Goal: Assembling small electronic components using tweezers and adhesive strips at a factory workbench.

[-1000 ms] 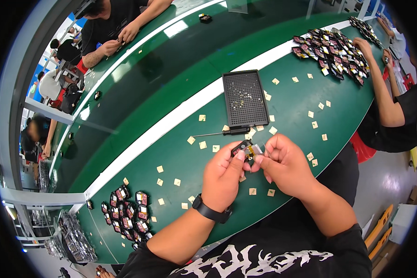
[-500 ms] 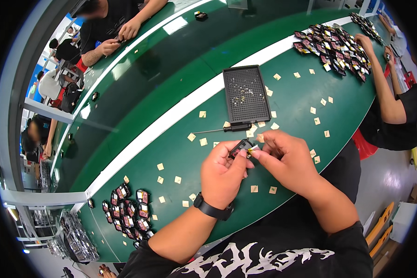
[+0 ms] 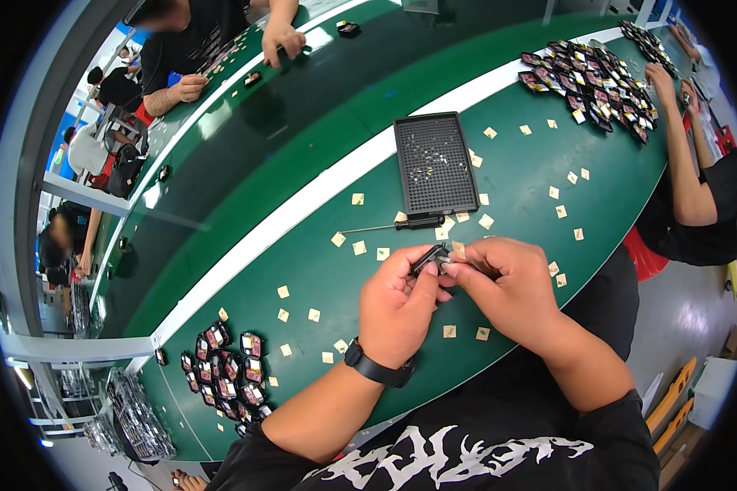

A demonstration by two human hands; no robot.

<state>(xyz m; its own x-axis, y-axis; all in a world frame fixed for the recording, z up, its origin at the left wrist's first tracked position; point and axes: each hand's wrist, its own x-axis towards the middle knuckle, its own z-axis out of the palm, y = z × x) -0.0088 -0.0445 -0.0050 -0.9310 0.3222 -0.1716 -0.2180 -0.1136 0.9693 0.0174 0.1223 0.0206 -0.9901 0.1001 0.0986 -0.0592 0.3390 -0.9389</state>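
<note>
My left hand point(image 3: 397, 303), with a black watch on its wrist, grips a small black electronic casing point(image 3: 428, 257) between thumb and fingers. Beside it, my right hand point(image 3: 504, 282) pinches a small silvery piece point(image 3: 445, 259) at the casing's right end. Fingertips cover much of both parts, so I cannot tell whether the piece is joined to the casing. Just beyond my hands lies a screwdriver point(image 3: 422, 222) with a black handle and a thin shaft. It lies along the near edge of a black perforated tray point(image 3: 436, 202), which holds scattered tiny metal bits.
Small cream paper squares point(image 3: 314, 315) dot the green table point(image 3: 467, 393). A cluster of black casings point(image 3: 221, 372) lies at the left, a bigger heap point(image 3: 590, 82) at the far right by a co-worker's arms point(image 3: 688, 180). Across the dark green belt point(image 3: 303, 139), another person point(image 3: 213, 41) works.
The casing has tilted in my left hand, its pinkish inner face now turned from view. My right hand stays close against it. Across the belt, the co-worker's one hand has reached out over the belt.
</note>
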